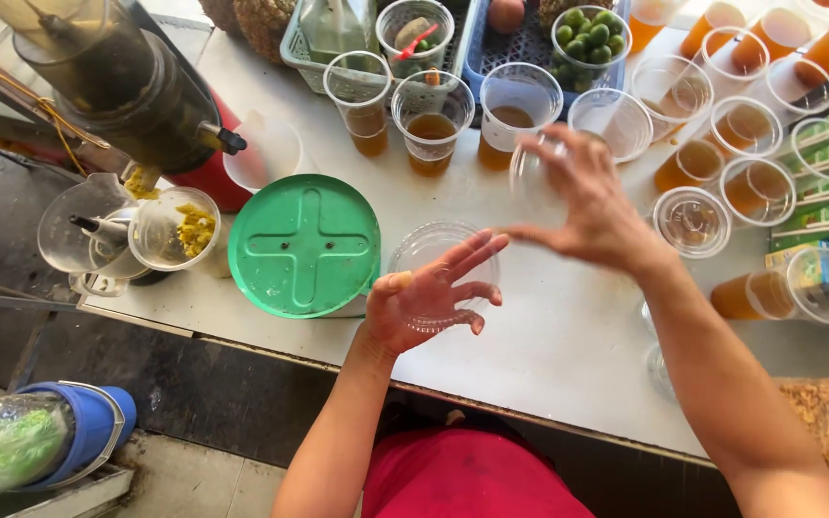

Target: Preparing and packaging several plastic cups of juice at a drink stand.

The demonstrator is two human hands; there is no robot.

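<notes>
Nearest the camera, the left hand [429,302] is lying palm-up and open, fingers spread, cradling a clear plastic dome lid [438,264] from below so the flimsy piece is resting flat on the palm above the white table [549,355]. The right hand [582,197] is hovering just above and beyond it, fingers curled around something transparent, apparently another thin lid or cup [534,173]; the blur is making it impossible to tell which. The lid in the left palm is looking round, shallow and glassy, its rim catching faint ridged highlights, and it is sitting just beside a big green round lid [304,245] with a raised cross. Farther out, clear cups of amber drink [431,129] are standing in loose rows within easy reach, several already capped. At the back, a cup of small green limes [589,38] is resting against a blue basket [520,43].
</notes>
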